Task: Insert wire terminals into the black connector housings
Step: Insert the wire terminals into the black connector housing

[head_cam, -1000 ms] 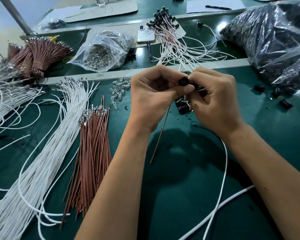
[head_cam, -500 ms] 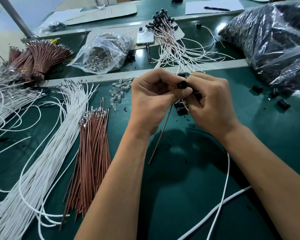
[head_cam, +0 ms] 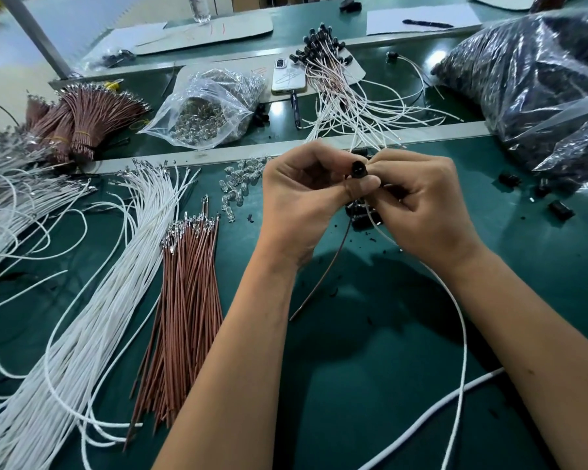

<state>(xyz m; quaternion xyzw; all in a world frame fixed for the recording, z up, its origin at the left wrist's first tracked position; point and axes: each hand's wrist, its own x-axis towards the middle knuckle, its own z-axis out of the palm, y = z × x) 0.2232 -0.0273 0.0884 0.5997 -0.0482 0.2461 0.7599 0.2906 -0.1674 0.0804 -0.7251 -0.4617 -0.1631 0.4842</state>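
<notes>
green mat (head_cam: pixel 370 385) under the hands, black housing (head_cam: pixel 357 168) between them, white wires (head_cam: pixel 92 317) and reddish-brown wires (head_cam: pixel 184 300) off to the left

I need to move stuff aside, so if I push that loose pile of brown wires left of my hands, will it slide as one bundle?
Probably not. The brown wire pile lies unbound and fanned out, so strands would likely scatter. They look thin, probably light and bendy.

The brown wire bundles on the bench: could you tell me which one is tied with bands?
The fanned brown bundle at the far left, beyond the metal rail, is bound with yellow bands. The brown wires beside the left forearm lie loose and unbound.
</notes>
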